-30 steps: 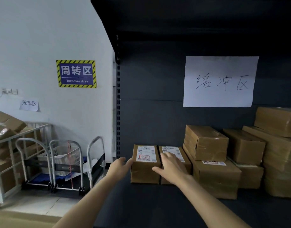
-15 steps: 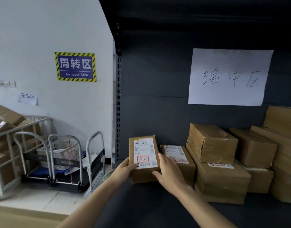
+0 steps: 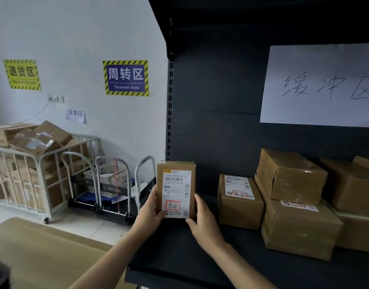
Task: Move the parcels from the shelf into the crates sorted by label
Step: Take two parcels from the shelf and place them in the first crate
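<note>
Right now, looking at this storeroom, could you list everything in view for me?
held parcel: one, brown with a white label, upright between both hands, at the shelf's left end
shelf parcels: at least five, brown, stacked on the shelf's right
shelf: one, dark grey, right half of the view
paper sign: one, white, handwritten, on the shelf's back panel
wall signs: two, one blue and one yellow, striped borders, left wall
paper note: one, white, below the signs
roll cage: one, white metal, holding cardboard boxes, far left
hand trolleys: apparently three, grey handles, beside the cage
left-hand grip: one, on the parcel's left edge
right-hand grip: one, on its right edge
</note>
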Motion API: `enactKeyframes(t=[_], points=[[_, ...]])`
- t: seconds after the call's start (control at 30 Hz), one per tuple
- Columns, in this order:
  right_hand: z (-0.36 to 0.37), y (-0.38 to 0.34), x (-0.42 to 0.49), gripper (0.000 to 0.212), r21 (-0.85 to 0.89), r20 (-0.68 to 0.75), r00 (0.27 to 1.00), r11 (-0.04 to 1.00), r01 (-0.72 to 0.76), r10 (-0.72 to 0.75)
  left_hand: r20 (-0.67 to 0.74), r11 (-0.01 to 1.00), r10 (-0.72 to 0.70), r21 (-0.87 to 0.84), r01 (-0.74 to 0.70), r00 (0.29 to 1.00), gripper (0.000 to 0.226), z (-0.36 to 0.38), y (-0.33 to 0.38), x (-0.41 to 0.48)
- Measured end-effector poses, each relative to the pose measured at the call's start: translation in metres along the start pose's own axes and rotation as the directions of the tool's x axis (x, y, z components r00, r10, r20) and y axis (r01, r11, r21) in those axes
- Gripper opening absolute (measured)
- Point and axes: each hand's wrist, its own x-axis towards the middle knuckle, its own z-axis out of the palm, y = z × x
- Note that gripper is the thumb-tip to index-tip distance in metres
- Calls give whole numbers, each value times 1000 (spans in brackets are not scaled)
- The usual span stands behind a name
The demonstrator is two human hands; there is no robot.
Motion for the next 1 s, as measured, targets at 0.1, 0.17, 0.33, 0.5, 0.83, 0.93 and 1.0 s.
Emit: enactKeyframes(t=[0.1, 0.17, 0.33, 0.5, 0.83, 0.93, 1.0], points=[[2, 3, 0, 74, -16, 74, 997, 1000, -20, 21, 0, 995, -26, 93, 26, 1000, 85, -1, 0, -2], [-4, 6, -1, 72, -48, 74, 997, 999, -22, 25, -39, 991, -6, 130, 11, 999, 92, 1, 3, -4], [-37, 10, -4, 63, -106, -80, 997, 994, -2, -7, -320, 955, 127, 295, -29, 939, 85, 6, 32, -19], [-70, 16, -7, 57, -222, -254, 963, 975, 33, -90, -240, 925, 298, 312, -217, 924, 58, 34, 64, -26], [-95, 45, -8, 58, -206, -381, 917, 957, -206, 115, 20, 1000, 20, 10, -20, 1000, 58, 106, 90, 6], [-93, 47, -5, 56, -48, -368, 897, 958, -283, 247, 127, 969, -176, -153, 195, 976, 63, 118, 93, 19], [-92, 49, -4, 60, 74, -312, 889, 941, -329, 335, 173, 929, -240, -244, 277, 955, 64, 120, 93, 26]])
